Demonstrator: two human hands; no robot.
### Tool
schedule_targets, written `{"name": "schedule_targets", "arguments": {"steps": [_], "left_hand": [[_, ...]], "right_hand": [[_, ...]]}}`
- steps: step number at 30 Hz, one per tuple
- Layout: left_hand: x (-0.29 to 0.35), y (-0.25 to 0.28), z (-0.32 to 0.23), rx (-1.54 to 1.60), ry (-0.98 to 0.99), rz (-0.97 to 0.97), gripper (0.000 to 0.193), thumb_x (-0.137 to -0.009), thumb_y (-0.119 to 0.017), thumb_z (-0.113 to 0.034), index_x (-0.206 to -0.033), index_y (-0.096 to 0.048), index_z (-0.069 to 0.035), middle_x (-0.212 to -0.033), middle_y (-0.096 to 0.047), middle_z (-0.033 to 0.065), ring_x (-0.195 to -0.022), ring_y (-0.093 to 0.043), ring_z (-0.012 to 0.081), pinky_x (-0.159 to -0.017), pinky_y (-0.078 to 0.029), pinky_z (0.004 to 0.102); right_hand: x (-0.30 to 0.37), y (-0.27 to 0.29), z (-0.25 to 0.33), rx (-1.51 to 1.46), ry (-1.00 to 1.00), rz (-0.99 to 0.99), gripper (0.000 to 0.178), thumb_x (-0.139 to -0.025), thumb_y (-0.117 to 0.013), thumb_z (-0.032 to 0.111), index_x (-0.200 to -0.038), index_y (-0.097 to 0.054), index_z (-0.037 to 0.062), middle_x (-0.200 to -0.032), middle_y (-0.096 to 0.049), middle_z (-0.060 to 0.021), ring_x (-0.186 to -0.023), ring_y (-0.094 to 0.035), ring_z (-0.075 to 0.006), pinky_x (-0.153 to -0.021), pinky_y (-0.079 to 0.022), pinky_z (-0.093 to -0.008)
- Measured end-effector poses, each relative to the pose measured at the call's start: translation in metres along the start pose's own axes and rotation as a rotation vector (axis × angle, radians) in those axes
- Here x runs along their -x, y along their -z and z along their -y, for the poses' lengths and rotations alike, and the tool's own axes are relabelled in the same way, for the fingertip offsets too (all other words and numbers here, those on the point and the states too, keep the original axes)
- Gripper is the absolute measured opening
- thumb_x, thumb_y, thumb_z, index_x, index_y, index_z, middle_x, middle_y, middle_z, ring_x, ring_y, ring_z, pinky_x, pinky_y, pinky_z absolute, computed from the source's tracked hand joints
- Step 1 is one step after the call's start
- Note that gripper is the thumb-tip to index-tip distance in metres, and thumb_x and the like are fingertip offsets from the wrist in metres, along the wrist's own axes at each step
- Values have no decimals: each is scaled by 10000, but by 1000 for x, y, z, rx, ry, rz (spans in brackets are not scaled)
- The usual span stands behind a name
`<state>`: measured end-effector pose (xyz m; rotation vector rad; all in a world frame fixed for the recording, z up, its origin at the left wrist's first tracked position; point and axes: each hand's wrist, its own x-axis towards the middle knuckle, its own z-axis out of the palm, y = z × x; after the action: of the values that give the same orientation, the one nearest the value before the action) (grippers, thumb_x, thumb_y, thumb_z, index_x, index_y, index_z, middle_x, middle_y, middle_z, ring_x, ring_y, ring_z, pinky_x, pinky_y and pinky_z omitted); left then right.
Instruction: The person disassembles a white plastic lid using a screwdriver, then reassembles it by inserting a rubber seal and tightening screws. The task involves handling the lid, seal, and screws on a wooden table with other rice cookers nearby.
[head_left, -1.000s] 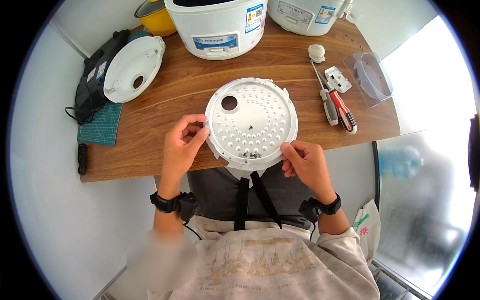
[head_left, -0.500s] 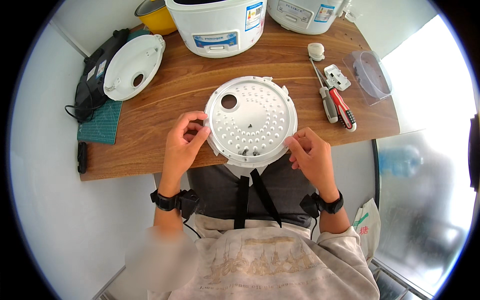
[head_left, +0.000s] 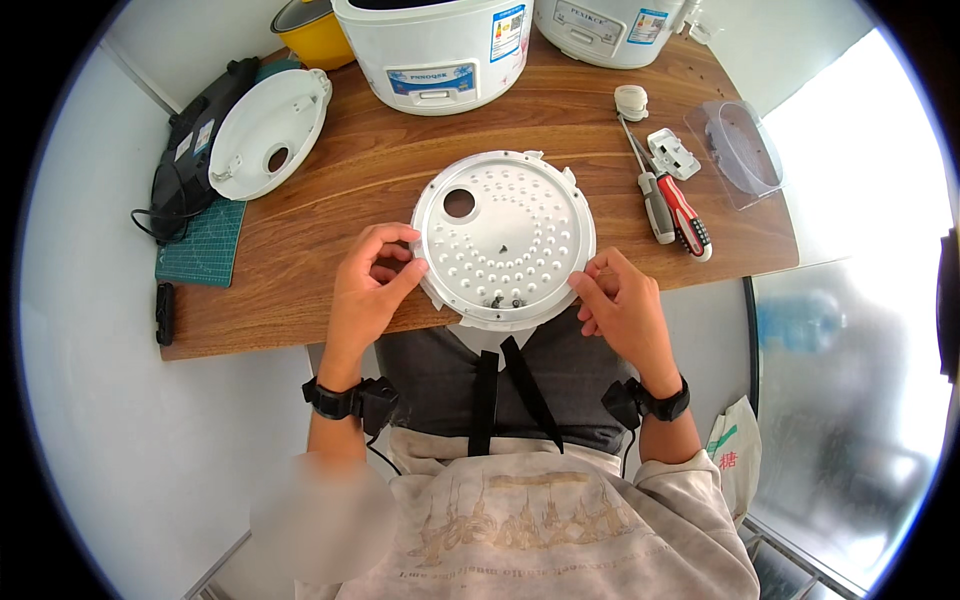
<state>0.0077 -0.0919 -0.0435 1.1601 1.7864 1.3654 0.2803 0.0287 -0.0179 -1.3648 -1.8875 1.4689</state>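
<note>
Between my hands is a round white rice cooker lid with a dimpled metal inner plate (head_left: 490,235) facing up, held at the front edge of the table. One larger round hole opens at its upper left. Several small dark screws (head_left: 508,302) lie near its front rim, and a small dark piece (head_left: 503,249) sits by its middle. My left hand (head_left: 375,275) pinches the left rim between thumb and fingers. At the lower right rim, my right hand (head_left: 615,300) grips with thumb and curled fingers. Both hands are closed on the lid.
White rice cooker bodies (head_left: 435,55) stand at the back. A white lid cover (head_left: 268,135) leans on a black object at the left, over a green cutting mat (head_left: 200,245). Screwdrivers (head_left: 684,215), a white plastic part (head_left: 674,154) and a clear container (head_left: 743,150) lie to the right.
The lid has shifted very slightly, and the loose screws near its front rim have slid a little to the right. Both hands keep their hold.
</note>
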Motion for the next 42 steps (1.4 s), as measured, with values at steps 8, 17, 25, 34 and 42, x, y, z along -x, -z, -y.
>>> {"name": "schedule_targets", "arguments": {"steps": [8, 17, 25, 34, 42], "left_hand": [[1, -3, -7, -123, -128, -19, 313, -882, -738, -85, -1188, -677, -82, -1354, -601, 48, -1014, -626, 138, -750, -530, 262], [1, -4, -11, -190, -131, 10, 262, -896, -713, -89, -1157, -701, -73, -1396, -594, 60, -949, -657, 124, -722, -533, 251], [3, -12, -15, -286, -150, -37, 184, -896, -689, -67, -1078, -712, -73, -1367, -610, 83, -818, -664, 135, -690, -543, 264], [6, -16, -19, -501, -264, -47, 105, -912, -664, -58, -995, -720, -90, -1357, -615, 93, -847, -679, 196, -732, -553, 297], [-2, -9, -43, -753, -330, 58, 132, -910, -673, -120, -1039, -699, -106, -1245, -640, 81, -1053, -620, 298, -879, -527, 390]], "right_hand": [[-5, 4, -4, -37, -50, 55, 250, -964, -685, 224, -903, -572, 9, -635, -651, -63, -477, -593, -100, -430, -465, -247], [-8, 6, -2, -70, -59, 74, 250, -980, -661, 226, -899, -574, 6, -629, -640, -62, -464, -580, -101, -424, -461, -251], [-9, 6, 3, -10, -36, 58, 236, -971, -670, 216, -902, -589, 6, -627, -643, -68, -470, -587, -104, -433, -467, -252], [-7, 4, 1, -13, 10, 11, 229, -962, -677, 198, -894, -595, -5, -633, -651, -81, -477, -601, -116, -448, -469, -255], [-6, 6, 2, -57, 16, 5, 241, -941, -709, 182, -862, -588, -11, -630, -657, -84, -477, -615, -128, -450, -473, -261]]}}
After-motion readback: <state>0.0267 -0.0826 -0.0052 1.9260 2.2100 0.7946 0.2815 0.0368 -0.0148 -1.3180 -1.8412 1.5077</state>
